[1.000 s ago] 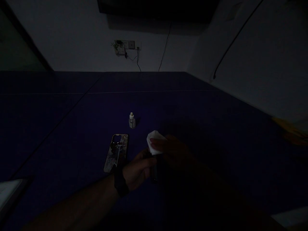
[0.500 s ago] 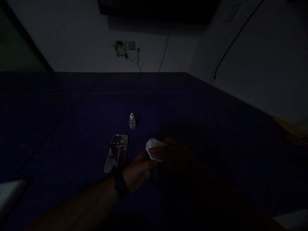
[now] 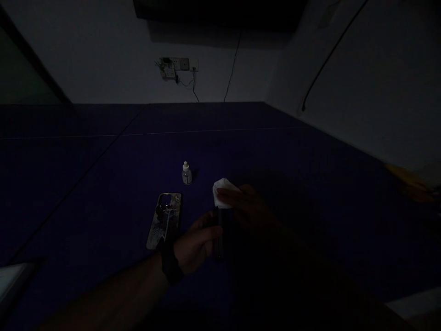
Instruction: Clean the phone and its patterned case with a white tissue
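Observation:
My left hand (image 3: 195,242), with a dark band at the wrist, grips the left edge of a dark, flat phone (image 3: 220,236), thumb on top. Much of the phone is lost in shadow. My right hand (image 3: 245,205) presses a folded white tissue (image 3: 222,187) near the phone's far end, fingers over the tissue. To the left lies a patterned phone case (image 3: 166,218) with a camera cutout, partly behind my left wrist. Beyond it a small clear dropper bottle (image 3: 186,175) with a white cap stands upright.
The room is very dim. A dark blue-purple tabletop (image 3: 138,161) reaches to the wall, where sockets (image 3: 177,64) and cables hang. A pale-topped object (image 3: 12,278) sits at the left edge, and something yellow (image 3: 408,177) lies at the right.
My right hand and the tissue have slid away from me along the phone, uncovering more of its surface near my left thumb. My left hand keeps its grip. The view has shifted slightly.

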`<state>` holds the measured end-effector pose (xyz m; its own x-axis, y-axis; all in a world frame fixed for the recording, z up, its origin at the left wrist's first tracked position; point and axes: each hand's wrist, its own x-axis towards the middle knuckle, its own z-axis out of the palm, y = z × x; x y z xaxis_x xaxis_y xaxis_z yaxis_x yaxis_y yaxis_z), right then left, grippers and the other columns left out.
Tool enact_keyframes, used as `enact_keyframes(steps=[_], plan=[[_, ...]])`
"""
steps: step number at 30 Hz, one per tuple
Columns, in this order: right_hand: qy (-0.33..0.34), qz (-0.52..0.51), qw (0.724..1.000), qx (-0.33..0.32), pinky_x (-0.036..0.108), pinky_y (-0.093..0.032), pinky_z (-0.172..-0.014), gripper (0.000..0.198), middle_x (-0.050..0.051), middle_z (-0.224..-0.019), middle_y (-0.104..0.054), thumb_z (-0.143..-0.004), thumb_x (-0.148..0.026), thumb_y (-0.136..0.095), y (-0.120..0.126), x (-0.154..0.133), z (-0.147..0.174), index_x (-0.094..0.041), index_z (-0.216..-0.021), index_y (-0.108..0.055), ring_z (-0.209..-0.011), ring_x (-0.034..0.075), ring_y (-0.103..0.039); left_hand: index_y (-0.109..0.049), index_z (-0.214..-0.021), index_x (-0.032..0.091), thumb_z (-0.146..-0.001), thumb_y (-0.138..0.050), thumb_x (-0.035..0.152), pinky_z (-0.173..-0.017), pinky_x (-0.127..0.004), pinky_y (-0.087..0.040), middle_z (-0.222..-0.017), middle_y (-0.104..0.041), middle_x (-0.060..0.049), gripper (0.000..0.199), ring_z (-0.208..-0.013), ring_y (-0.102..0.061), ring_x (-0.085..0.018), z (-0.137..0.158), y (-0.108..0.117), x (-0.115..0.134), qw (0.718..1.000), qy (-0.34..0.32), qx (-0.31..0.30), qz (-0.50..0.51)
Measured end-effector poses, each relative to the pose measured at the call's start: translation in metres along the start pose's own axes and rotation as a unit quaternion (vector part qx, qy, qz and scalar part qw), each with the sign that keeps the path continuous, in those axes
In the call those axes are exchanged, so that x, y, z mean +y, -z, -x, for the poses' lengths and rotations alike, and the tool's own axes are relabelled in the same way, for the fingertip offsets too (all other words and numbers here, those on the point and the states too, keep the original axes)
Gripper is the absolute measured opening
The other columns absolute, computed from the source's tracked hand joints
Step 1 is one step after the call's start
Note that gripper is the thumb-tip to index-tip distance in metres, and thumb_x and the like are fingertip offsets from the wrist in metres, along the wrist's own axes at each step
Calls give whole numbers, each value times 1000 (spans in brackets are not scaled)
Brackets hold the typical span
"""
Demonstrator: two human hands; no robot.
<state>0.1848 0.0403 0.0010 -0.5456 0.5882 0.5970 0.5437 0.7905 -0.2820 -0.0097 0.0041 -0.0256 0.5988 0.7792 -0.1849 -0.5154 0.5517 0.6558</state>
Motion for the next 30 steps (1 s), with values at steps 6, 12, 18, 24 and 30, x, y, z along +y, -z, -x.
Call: enact_keyframes(steps=[6, 12, 18, 24, 30], plan=[[109, -54, 992, -31, 38, -52, -88, 45, 5, -125, -72, -91, -7, -45, 6, -1, -1, -23, -130, -60, -105, 19, -65, -62, -114, 16, -76, -78, 20, -90, -32, -47, -106, -69, -9, 42, -97, -65, -19, 0, 2, -1, 1000, -14, 3, 2], [-9, -41, 997, 59, 40, -52, -90, 42, 5, -117, -75, -88, -7, -45, 11, 5, 1, -25, -118, -68, -105, 20, -70, -62, -113, 18, -74, -79, 18, -70, -24, -46, -92, -66, -3, 43, -78, -62, -12, 2, -1, 2, 1000, 7, 12, -17], [-112, -126, 978, 125, 36, -57, -87, 38, 6, -112, -73, -87, -11, -48, 4, -1, 3, -25, -116, -68, -104, 21, -69, -62, -112, 19, -71, -82, 18, -78, -26, -48, -101, -66, -4, 46, -87, -63, -15, 2, -4, 3, 1000, 0, 5, -15], [-66, -99, 990, 73, 39, -57, -93, 37, 11, -121, -66, -88, -15, -54, -5, -2, 0, -23, -122, -66, -112, 22, -65, -63, -115, 19, -71, -82, 17, -85, -27, -48, -108, -66, -6, 48, -96, -63, -16, 2, -4, 3, 1000, -9, 9, -14], [-32, -55, 998, 24, 43, -49, -107, 53, 9, -139, -61, -91, -11, -46, -4, 0, 3, -25, -141, -54, -130, 22, -56, -62, -114, 18, -71, -81, 15, -81, -26, -49, -107, -68, -6, 47, -91, -65, -15, 3, -6, 4, 1000, 3, 5, -11]])
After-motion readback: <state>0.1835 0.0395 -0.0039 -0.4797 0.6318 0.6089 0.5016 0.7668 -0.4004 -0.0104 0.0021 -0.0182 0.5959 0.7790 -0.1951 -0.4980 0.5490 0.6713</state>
